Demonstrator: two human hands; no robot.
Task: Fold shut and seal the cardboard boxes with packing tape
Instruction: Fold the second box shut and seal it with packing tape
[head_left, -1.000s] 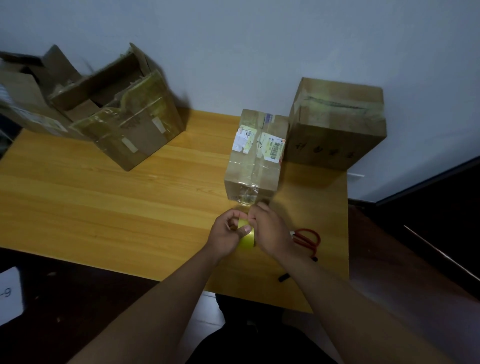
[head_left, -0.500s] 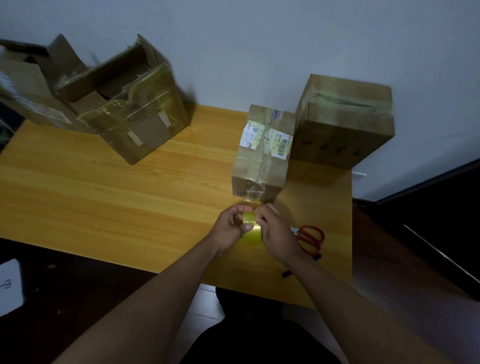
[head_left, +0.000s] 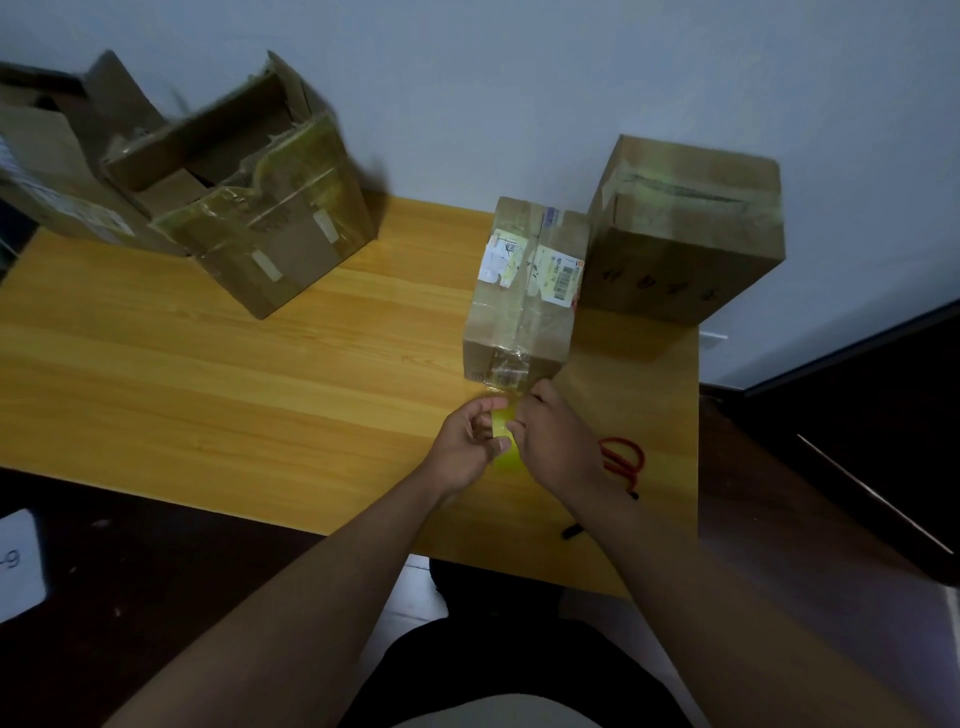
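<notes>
You can read "-9" on the white card (head_left: 18, 564) at your lower left. The labels (head_left: 530, 265) on the small box (head_left: 524, 312) are too blurred to read.

A yellow wooden table (head_left: 208, 374) stands against a plain pale wall (head_left: 519, 78), dimly lit.

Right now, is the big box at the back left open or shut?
Open. The big box has its top flaps standing up and apart, with the dark inside visible between them.
</notes>
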